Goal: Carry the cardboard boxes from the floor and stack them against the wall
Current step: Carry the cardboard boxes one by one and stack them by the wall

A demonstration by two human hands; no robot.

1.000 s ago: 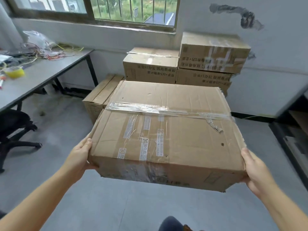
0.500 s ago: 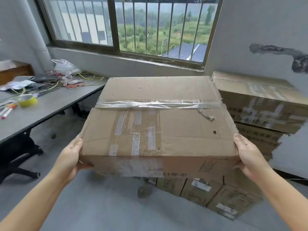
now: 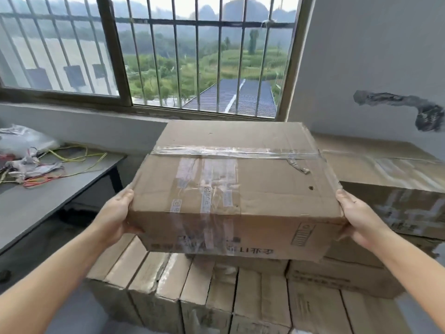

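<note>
Head view: the left hand (image 3: 115, 216) and right hand (image 3: 361, 220) each keep a grip on one side of the box (image 3: 234, 196), held in the air above the stack (image 3: 216, 290) below the window (image 3: 154, 54).

Stacked boxes (image 3: 395, 189) block the right; left, beside the table (image 3: 48, 203), seems open.

Taped cardboard box (image 3: 231, 189) between both hands (image 3: 115, 218), above stacked boxes (image 3: 192, 292)
</note>
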